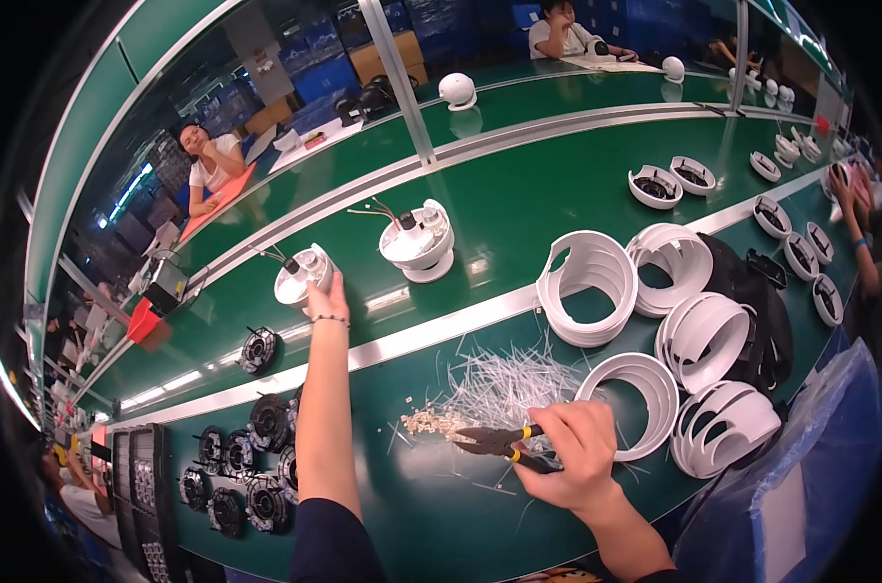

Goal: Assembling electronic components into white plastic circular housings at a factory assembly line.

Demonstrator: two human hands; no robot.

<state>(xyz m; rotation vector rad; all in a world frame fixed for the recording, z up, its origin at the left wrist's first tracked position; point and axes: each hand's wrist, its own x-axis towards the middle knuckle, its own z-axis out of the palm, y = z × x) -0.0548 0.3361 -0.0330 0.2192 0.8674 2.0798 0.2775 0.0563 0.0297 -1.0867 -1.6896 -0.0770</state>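
Your left hand (322, 291) is stretched far forward over the green conveyor belt (519, 194), and its fingers are closed around a small white camera housing (300, 272) with thin wires coming out of the top. This housing stands on the belt, just beyond the metal rail (431, 330) that divides the belt from your work table (431, 505).

Your right hand (577, 452) is closed around the handles of black cutting pliers (494, 442) with yellow marks. The tips of the pliers point to your left, above a small heap of beige cut pieces (426, 421). Behind it lies a pile of thin white plastic strips (504, 379).

A second white housing (420, 243), also with wires, stands on the belt to the right of the first one, well apart from your hand. On your right are several stacks of white ring-shaped covers (596, 282), some upright and some tilted, and beside them a black bag (757, 301). At the lower right edge there is a blue transparent plastic bag (800, 486).

On your left, round black parts (252, 476) lie in a group on the table, and next to them a black tray (145, 486) with small cells. Further left, at the belt side, stands a red box (142, 321) with a grey device over it. In the far background are brown carton boxes (383, 53) and blue crates (324, 73); their labels are too small to tell.
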